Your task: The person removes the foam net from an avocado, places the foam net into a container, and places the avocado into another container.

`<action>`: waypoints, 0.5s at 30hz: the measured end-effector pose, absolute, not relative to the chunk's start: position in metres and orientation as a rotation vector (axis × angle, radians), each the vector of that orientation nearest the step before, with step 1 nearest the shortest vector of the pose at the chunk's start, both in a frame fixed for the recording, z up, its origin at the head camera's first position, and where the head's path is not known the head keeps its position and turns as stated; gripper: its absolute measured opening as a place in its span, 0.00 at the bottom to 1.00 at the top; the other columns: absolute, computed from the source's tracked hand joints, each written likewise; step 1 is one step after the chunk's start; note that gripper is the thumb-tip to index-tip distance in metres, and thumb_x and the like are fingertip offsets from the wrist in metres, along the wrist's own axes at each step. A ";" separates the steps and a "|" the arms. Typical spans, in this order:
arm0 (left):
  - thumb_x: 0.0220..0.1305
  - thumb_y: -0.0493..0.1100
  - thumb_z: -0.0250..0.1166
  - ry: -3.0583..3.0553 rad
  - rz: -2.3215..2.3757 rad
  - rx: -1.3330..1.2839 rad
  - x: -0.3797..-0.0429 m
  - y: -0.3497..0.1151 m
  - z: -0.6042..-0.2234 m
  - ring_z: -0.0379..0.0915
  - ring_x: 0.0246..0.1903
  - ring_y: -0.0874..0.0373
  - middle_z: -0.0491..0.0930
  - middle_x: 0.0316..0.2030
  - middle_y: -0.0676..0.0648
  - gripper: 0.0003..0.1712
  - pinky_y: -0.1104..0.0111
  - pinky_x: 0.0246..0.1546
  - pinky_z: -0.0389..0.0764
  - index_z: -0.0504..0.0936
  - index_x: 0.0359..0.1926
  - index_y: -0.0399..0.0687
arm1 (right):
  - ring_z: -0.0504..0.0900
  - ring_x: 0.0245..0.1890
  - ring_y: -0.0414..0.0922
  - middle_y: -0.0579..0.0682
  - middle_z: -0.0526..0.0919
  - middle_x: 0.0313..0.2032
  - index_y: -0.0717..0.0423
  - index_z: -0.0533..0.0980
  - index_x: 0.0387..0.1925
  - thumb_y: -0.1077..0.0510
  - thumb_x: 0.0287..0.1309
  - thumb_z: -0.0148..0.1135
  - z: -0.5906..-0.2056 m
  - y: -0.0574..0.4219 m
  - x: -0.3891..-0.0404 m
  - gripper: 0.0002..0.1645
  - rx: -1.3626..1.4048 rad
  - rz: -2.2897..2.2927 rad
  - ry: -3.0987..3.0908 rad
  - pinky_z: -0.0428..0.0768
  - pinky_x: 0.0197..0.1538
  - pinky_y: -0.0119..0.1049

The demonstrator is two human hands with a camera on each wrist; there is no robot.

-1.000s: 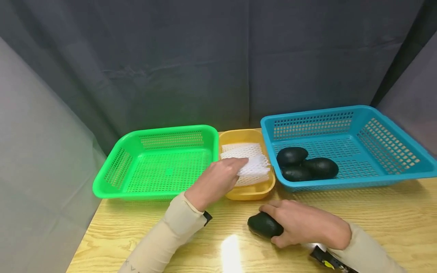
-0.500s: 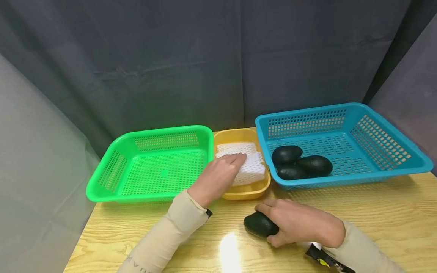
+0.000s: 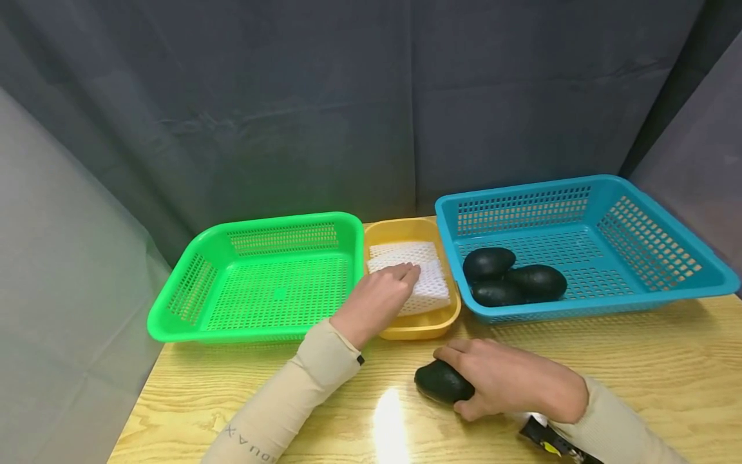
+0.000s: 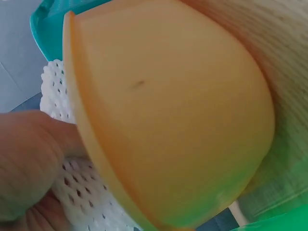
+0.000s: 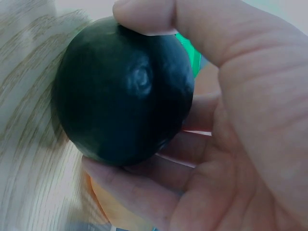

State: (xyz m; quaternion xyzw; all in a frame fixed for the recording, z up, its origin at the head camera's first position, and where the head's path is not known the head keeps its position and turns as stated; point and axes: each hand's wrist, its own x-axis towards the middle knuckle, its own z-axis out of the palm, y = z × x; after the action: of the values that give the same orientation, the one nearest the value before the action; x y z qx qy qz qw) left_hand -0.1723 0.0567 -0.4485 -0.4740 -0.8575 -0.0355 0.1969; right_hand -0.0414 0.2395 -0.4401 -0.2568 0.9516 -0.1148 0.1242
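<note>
My left hand (image 3: 379, 296) reaches into the small yellow tray (image 3: 420, 331), its fingers on a white foam net (image 3: 431, 283) and bent as if pinching it. In the left wrist view the thumb goes behind the tray's rim against the netting, which partly hides the fingertips. A dark green avocado (image 3: 443, 381) lies low over the wooden table in front of the tray. My right hand (image 3: 501, 380) grips it from the right, thumb on the near side and fingers on the far side. The right wrist view shows the avocado's rounded end (image 5: 120, 91) between thumb and curled fingers.
To the left of the tray stands a green basket (image 3: 255, 332) with nothing visible in it. A blue basket (image 3: 597, 305) on the right holds dark avocados (image 3: 536, 282) at its left end. Behind everything hangs a dark curtain (image 3: 290, 109).
The raised part of the foam net has settled flatter under my left hand, whose fingers have shifted slightly. My right hand keeps its grip on the avocado. The head view has shifted slightly.
</note>
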 end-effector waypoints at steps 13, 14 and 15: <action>0.67 0.56 0.59 -2.585 -0.093 -1.343 -0.168 0.061 -0.451 0.82 0.53 0.54 0.81 0.56 0.43 0.31 0.65 0.48 0.85 0.74 0.62 0.38 | 0.77 0.34 0.35 0.47 0.82 0.48 0.56 0.74 0.55 0.43 0.40 0.73 -0.440 0.239 -0.042 0.39 -0.751 -0.314 2.770 0.77 0.36 0.32; 0.68 0.58 0.57 -2.601 -0.097 -1.347 -0.167 0.061 -0.452 0.81 0.55 0.53 0.80 0.58 0.43 0.33 0.64 0.50 0.84 0.73 0.62 0.38 | 0.77 0.34 0.35 0.47 0.82 0.48 0.56 0.74 0.55 0.44 0.40 0.73 -0.440 0.239 -0.042 0.39 -0.741 -0.313 2.766 0.77 0.36 0.32; 0.68 0.61 0.56 -2.614 -0.103 -1.353 -0.167 0.062 -0.452 0.80 0.56 0.52 0.79 0.59 0.42 0.36 0.64 0.52 0.84 0.73 0.63 0.37 | 0.77 0.34 0.35 0.46 0.82 0.48 0.55 0.74 0.55 0.44 0.40 0.73 -0.440 0.238 -0.042 0.39 -0.730 -0.316 2.762 0.77 0.37 0.32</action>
State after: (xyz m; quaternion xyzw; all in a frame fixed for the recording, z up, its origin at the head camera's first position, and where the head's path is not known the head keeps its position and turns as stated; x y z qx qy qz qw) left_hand -0.1671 0.0620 -0.4522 -0.4572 -0.8833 -0.0348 0.0981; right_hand -0.0421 0.2384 -0.4398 -0.2517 0.9524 -0.1090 0.1331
